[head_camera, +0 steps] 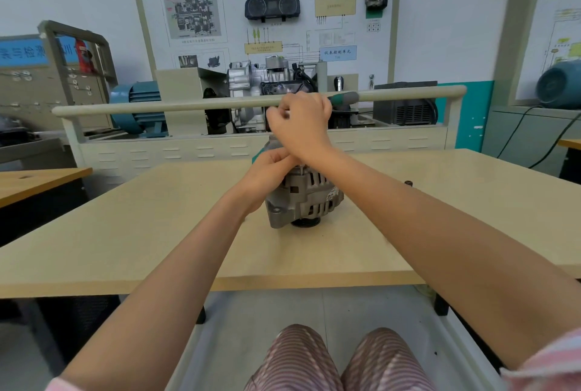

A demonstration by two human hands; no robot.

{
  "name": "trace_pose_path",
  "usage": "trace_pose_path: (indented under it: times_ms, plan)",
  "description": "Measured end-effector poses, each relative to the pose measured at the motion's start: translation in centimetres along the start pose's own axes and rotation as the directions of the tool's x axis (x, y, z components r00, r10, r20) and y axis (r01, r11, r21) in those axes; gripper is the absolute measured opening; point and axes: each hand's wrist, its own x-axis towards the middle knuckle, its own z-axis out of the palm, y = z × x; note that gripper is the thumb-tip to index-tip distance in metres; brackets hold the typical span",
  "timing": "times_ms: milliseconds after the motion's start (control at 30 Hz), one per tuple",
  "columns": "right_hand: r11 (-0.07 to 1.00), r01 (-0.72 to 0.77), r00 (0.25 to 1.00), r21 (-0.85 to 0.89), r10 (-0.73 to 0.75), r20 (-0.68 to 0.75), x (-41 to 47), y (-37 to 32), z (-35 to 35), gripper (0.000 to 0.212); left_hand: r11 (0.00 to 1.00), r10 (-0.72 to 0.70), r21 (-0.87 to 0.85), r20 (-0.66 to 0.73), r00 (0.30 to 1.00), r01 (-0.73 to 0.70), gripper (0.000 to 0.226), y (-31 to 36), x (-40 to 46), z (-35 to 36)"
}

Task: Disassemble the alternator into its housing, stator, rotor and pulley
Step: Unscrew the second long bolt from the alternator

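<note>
Table (125, 233): alternator (303, 199) upright (pulley down).

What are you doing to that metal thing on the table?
A person is taking apart an alternator that stands on a tan table. The right hand grips a green-handled screwdriver above it, while the left hand holds the top of the alternator steady. It still looks to be in one piece. A small dark part lies off to the right.

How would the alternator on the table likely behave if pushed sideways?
The alternator looks like cast metal, so probably heavy for its size and rigid. It seems to stand on its narrow pulley end, so it may tip rather than slide; the left hand appears to steady it.
</note>
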Motion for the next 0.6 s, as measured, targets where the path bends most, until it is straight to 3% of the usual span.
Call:
trace_pose_path:
  times_ms: [67, 167, 267, 333, 400, 467, 533, 600]
  plan:
    - [0.931, -0.125, 0.99, 0.342, 0.096, 0.101, 0.4, -0.2, -0.5, 0.044, 1.0, 0.009, -0.009, 0.021, 1.0, -0.009, 0.028, 0.1, -0.2, 0.0]
    - [0.679, -0.303, 0.951, 0.668, 0.169, 0.26, 1.0, -0.2, -0.9, 0.045, 1.0, 0.01, -0.03, 0.055, 0.998, -0.008, 0.024, 0.2, -0.3, 0.0]
    - [0.555, -0.337, 0.941, 0.76, 0.201, 0.271, 1.1, -0.2, -0.7, 0.046, 0.998, 0.024, -0.054, 0.053, 0.998, -0.021, 0.022, 0.1, -0.2, -0.1]
    - [0.613, -0.309, 0.951, 0.727, 0.196, 0.239, 0.9, 0.2, -0.5, 0.045, 0.998, 0.032, -0.063, 0.052, 0.998, -0.029, 0.021, 0.0, -0.1, -0.1]
    - [0.83, -0.161, 0.984, 0.534, 0.093, 0.153, 0.7, 0.7, -0.6, 0.042, 0.997, 0.037, -0.075, 0.028, 0.999, -0.034, 0.021, 0.0, -0.1, 0.1]
    - [0.994, 0.091, 0.991, 0.068, -0.097, 0.096, 0.6, 0.8, -0.6, 0.035, 0.997, 0.037, -0.064, -0.015, 0.999, -0.038, 0.022, -0.2, -0.1, 0.1]
    - [0.87, 0.227, 0.974, -0.437, -0.213, 0.08, 0.5, 0.4, -0.1, 0.019, 0.999, 0.025, -0.044, -0.057, 0.998, -0.027, 0.027, -0.5, 0.0, 0.1]
    - [0.72, 0.159, 0.985, -0.675, -0.158, 0.064, 0.5, 0.1, 0.3, 0.027, 0.999, 0.007, -0.04, -0.086, 0.996, -0.01, 0.032, -0.6, 0.1, 0.2]
